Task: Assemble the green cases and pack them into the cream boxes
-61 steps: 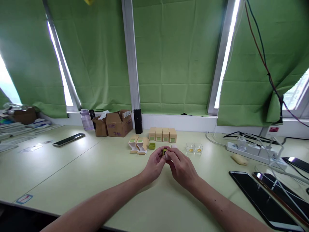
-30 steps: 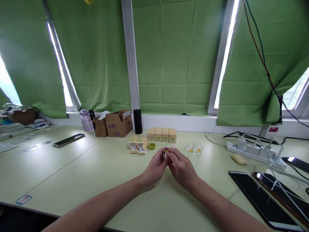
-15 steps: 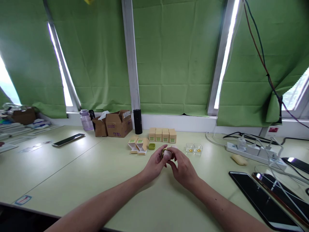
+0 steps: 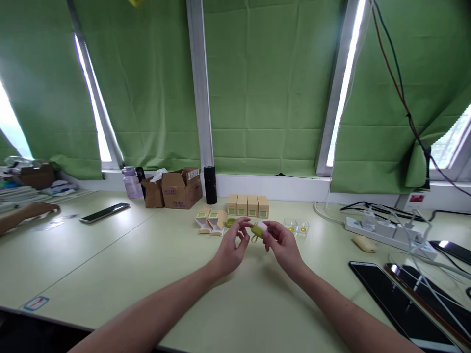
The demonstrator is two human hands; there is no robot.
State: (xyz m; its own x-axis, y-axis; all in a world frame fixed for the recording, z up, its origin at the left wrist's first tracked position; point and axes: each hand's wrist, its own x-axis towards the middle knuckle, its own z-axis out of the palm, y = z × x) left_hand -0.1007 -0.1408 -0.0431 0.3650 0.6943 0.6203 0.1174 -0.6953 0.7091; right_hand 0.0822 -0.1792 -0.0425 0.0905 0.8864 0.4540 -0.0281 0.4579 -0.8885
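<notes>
A small green-and-white case point(image 4: 259, 230) with a thin loop hanging below it is held above the table. My right hand point(image 4: 285, 247) pinches its right side between thumb and fingers. To its left, my left hand point(image 4: 231, 251) has its fingers apart; the fingertips reach the case's left edge, and whether they touch it I cannot tell. Just behind the left fingers lies a green square cover point(image 4: 230, 223), partly hidden. Two opened card boxes point(image 4: 211, 222) stand left of it. Several closed small boxes point(image 4: 247, 206) form a row behind. Clear plastic trays point(image 4: 296, 226) sit beyond my right hand.
Brown cartons point(image 4: 182, 189), a black cylinder point(image 4: 210, 185) and a purple bottle point(image 4: 131, 182) line the back. A phone point(image 4: 105, 213) lies left. Tablets point(image 4: 399, 299) and a power strip point(image 4: 390, 232) with cables occupy the right. Another person's hand point(image 4: 39, 209) rests at far left.
The case has been turned from facing me to lying tilted, showing its green body and loop. My left hand has loosened and drawn left. Another person's hand has appeared at far left.
</notes>
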